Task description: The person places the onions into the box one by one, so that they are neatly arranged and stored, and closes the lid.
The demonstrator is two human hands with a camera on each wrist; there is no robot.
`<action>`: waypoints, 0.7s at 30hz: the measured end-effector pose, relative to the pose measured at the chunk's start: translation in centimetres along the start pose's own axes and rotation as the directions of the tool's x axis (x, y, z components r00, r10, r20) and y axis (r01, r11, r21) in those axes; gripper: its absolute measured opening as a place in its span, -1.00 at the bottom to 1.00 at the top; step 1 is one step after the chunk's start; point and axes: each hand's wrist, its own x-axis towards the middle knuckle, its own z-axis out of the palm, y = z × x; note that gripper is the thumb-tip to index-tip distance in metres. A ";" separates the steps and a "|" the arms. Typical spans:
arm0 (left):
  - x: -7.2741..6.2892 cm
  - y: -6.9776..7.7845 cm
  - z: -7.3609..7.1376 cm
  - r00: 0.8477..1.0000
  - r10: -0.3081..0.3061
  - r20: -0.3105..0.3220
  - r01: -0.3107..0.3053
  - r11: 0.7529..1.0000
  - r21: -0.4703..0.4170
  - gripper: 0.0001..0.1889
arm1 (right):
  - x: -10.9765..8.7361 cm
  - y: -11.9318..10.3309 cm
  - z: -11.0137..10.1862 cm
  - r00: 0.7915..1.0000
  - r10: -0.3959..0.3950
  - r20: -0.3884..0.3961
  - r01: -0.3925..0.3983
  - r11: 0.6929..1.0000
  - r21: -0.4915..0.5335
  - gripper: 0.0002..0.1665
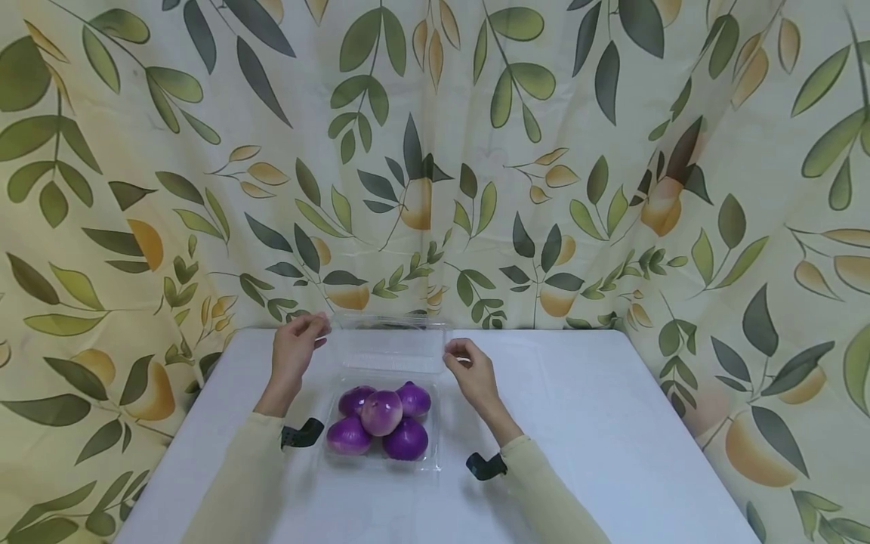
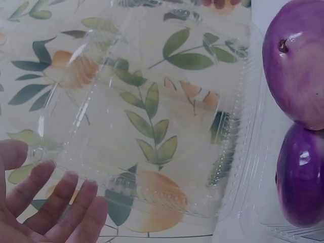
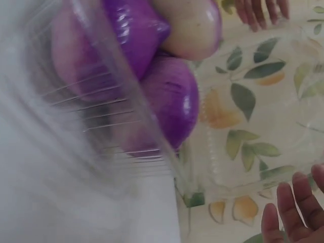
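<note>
A clear plastic clamshell box (image 1: pixel 435 453) stands on the table with its hinged lid (image 1: pixel 390 361) raised at the back. Several round, glossy purple vegetables (image 1: pixel 382 413) lie in its base, one resting on top of the others. My left hand (image 1: pixel 294 355) pinches the lid's left corner between thumb and fingertips; in the left wrist view the other fingers (image 2: pixel 53 202) fan out along the lid's edge. At the opposite side my right hand (image 1: pixel 473 378) holds the lid's right edge, thumb and forefinger bent toward each other. Its fingers (image 3: pixel 296 202) are partly cut off in the right wrist view.
The box stands on a white-covered table (image 1: pixel 578 438). A leaf-patterned curtain (image 1: pixel 435 189) hangs behind the table's back edge and along both sides. Dark wrist devices (image 1: pixel 302 434) sit at both sleeve cuffs.
</note>
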 end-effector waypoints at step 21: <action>-2.0 -0.5 -0.4 0.998 0.041 -0.044 -0.041 0.999 -0.006 -0.66 | -2.2 -7.6 -1.8 0.996 -0.001 -0.085 0.000 1.000 -0.016 -0.76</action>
